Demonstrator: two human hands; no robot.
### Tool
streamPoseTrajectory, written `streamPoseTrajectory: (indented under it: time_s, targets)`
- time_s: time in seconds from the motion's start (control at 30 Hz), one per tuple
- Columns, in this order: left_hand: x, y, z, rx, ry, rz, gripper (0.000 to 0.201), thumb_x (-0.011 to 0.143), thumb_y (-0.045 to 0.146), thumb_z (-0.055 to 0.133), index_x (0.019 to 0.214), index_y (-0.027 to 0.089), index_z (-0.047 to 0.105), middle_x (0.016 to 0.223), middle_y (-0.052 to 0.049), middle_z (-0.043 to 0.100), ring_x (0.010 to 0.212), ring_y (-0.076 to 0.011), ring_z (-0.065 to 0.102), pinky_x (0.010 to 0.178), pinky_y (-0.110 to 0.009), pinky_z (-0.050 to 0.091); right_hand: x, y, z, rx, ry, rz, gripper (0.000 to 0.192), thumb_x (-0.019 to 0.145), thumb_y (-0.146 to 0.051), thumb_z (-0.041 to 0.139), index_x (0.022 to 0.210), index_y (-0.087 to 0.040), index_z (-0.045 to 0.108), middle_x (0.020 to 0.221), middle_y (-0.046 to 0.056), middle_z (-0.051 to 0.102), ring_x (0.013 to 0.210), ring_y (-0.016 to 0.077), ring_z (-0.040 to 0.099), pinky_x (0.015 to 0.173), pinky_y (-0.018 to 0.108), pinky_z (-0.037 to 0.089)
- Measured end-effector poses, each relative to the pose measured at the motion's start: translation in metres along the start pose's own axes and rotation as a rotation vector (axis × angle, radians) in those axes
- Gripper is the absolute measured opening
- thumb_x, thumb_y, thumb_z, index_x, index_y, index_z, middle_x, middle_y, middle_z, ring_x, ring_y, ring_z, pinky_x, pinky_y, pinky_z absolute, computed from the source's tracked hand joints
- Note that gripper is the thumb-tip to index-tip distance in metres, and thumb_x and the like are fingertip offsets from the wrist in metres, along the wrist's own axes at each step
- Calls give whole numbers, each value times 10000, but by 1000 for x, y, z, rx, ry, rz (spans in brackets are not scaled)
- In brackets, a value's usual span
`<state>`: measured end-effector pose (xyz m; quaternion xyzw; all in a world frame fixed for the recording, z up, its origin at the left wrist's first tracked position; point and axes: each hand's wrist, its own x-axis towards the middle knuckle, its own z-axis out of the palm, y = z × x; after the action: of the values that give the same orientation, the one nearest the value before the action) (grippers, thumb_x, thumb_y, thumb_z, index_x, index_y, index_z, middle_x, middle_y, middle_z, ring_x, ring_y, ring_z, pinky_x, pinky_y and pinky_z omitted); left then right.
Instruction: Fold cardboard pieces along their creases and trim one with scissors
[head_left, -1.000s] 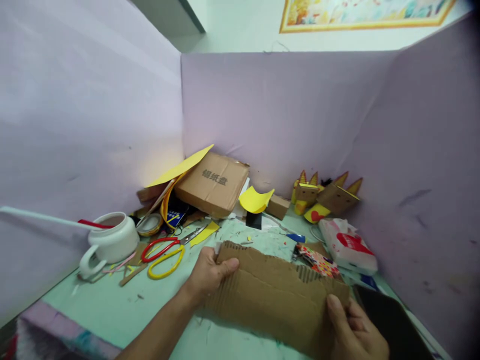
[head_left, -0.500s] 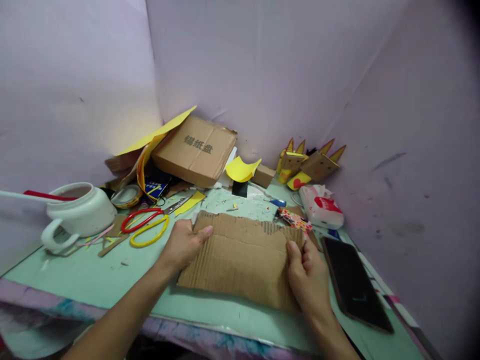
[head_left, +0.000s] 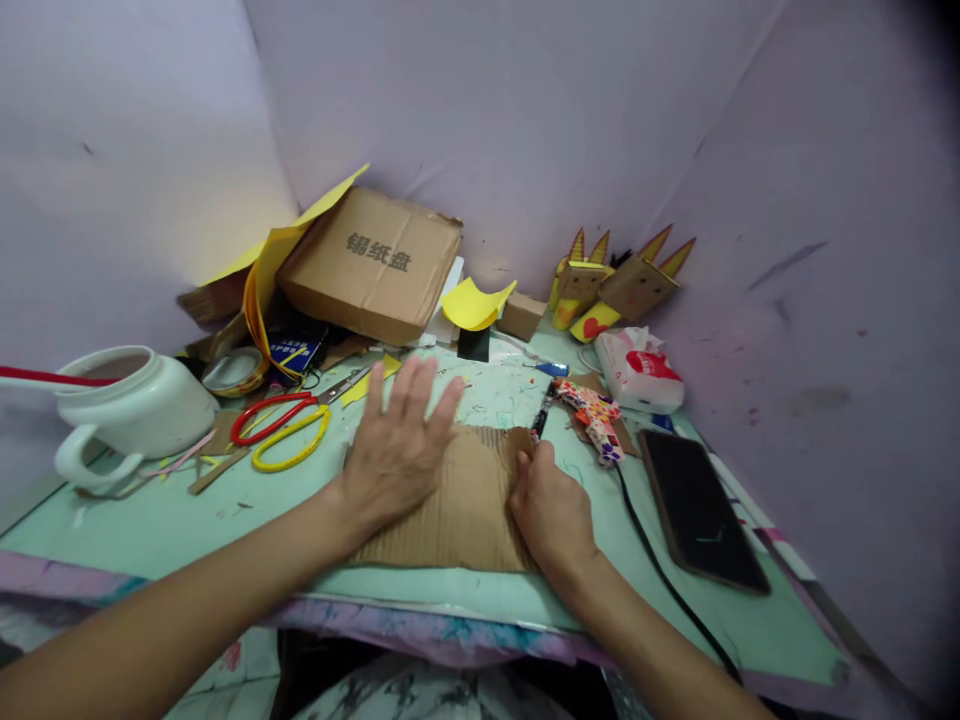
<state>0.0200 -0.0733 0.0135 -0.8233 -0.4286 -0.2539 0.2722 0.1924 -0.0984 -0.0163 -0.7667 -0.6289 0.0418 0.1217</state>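
Note:
A flat piece of corrugated cardboard point(head_left: 476, 510) lies on the table close to its front edge. Across its left part rests my left hand point(head_left: 397, 450), palm down with fingers stretched and apart. My right hand point(head_left: 553, 505) is closed around the cardboard's right edge, thumb on top; the fingers beneath are partly hidden. Just beyond this hand is a hot glue gun point(head_left: 592, 410) with a flowery cover, its black cord point(head_left: 660, 560) running toward the front right. Open-bladed scissors point(head_left: 292, 430) with one red and one yellow handle lie left of my left hand.
A white mug point(head_left: 142, 410) stands at the left. Behind are a brown box point(head_left: 375, 265), curved yellow paper point(head_left: 476, 305) and cardboard figures with pointed ears point(head_left: 637, 285). At right lie a tissue pack point(head_left: 641, 370) and a phone point(head_left: 701, 510). Scraps litter the table point(head_left: 150, 540).
My left hand has let go of the cardboard's left edge and now lies spread on top of it. The cardboard has shifted left, with my right hand still gripping its right side.

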Motion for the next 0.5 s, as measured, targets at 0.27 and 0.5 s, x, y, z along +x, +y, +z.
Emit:
streamPoseTrajectory:
  time_s: [0.27,0.5]
  targets:
    - [8,42,43,-384,-149,308,745,865,575,383,1385,63,234,1431,-254,333,1360,-364,231,1078,-591,123,3,12,-2,197,-76,-35,188,895,-194,398,1041,-145,506,696,74,675,600,227,626,488,262,267]
    - [-1,49,33,-523,-443,362,866,841,637,367,1432,51,130,1517,-209,107,1409,-298,5,1116,-525,-23,10,19,-4,339,-106,-69,227,846,-230,393,988,-171,560,790,80,691,678,207,615,534,244,331]
